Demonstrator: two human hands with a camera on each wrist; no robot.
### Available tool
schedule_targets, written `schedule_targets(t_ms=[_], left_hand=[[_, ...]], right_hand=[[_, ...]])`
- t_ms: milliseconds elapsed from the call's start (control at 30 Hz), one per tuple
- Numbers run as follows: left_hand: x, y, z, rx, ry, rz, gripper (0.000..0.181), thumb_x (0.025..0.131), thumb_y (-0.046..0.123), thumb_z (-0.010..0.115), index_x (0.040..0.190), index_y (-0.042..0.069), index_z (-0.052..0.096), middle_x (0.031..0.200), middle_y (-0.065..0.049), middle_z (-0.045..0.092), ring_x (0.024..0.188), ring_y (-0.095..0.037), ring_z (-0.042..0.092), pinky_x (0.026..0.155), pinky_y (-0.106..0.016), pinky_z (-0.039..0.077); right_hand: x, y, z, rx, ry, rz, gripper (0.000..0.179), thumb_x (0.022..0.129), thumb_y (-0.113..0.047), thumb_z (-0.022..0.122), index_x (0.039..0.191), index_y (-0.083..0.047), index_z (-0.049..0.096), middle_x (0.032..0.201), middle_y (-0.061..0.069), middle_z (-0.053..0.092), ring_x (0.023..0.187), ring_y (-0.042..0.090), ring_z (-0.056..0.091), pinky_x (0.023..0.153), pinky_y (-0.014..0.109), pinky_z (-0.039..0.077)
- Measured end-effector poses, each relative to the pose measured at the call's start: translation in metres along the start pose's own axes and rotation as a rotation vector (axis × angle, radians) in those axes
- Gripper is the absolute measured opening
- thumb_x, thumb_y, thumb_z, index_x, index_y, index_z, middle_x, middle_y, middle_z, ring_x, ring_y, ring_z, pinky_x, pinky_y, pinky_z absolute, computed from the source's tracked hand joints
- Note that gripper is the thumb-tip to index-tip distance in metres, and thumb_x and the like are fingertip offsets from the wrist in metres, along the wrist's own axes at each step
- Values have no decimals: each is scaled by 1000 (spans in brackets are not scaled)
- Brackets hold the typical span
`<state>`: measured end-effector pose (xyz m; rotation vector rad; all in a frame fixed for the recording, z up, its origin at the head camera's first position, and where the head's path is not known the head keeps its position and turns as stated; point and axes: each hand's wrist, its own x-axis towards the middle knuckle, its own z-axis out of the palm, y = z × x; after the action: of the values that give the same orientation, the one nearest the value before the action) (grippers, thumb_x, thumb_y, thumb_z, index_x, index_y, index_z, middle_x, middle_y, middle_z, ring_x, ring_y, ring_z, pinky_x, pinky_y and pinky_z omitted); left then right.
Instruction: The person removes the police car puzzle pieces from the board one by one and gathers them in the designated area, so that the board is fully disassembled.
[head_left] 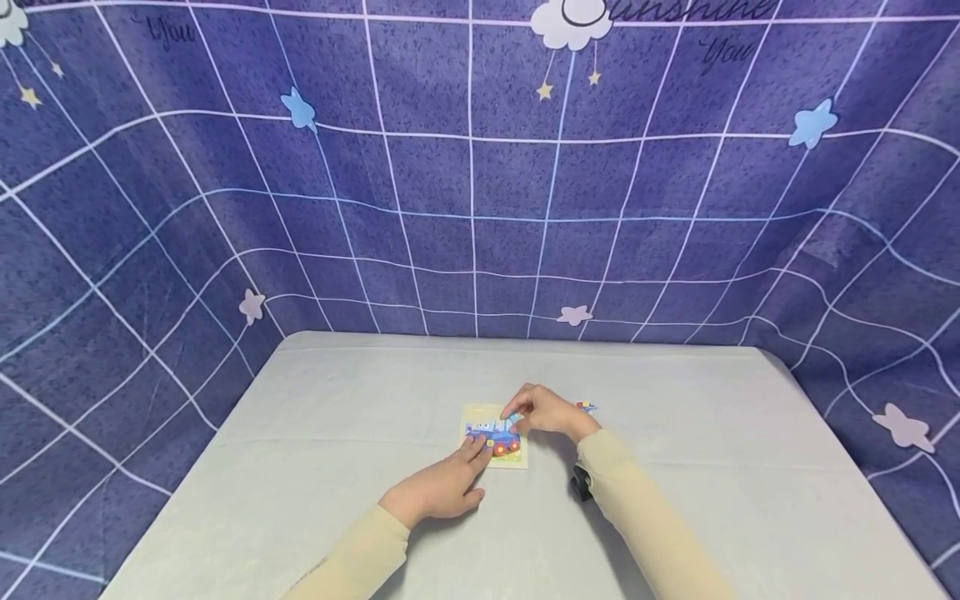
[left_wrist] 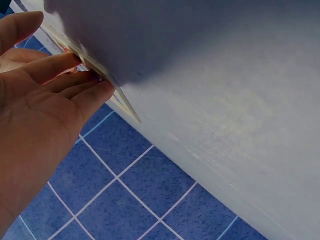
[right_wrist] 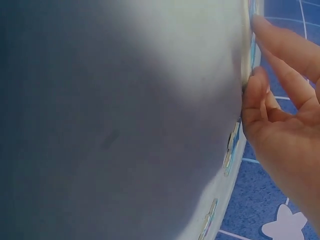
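A wooden jigsaw puzzle [head_left: 472, 413] with a blue cartoon vehicle on red wheels lies on the white-covered table. My left hand [head_left: 442, 485] rests its extended fingers on the puzzle's lower left part; in the left wrist view those fingers [left_wrist: 95, 95] reach over the board's edge. At the upper right corner, my right hand [head_left: 546, 410] has thumb and forefinger bent around a blue puzzle piece [head_left: 513, 418]. From the right wrist view, the thumb [right_wrist: 256, 90] is by the board's edge and the forefinger touches the blue surface. The piece's full outline is hidden.
Loose puzzle pieces [head_left: 586, 407] lie right of the board, partly behind the right wrist; one such piece [right_wrist: 209, 220] shows in the right wrist view. A purple-blue grid-patterned curtain [head_left: 510, 175] surrounds the table [head_left: 337, 392] at the back and sides.
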<state>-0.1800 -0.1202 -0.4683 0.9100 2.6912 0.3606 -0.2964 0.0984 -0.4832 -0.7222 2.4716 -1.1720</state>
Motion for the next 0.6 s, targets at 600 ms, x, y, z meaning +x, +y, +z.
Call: schedule_targets(t_ms=[600], left_hand=[[1,-1,1,-8,15,15,60,95,21,58,142,-9,38,153,-27,26,142,-38,24,114,-45,27]], right_hand=[[1,2,4,117,76,-66,35,71,12,74,102,5,62,88,16,55,76,14,47,68,22,44]])
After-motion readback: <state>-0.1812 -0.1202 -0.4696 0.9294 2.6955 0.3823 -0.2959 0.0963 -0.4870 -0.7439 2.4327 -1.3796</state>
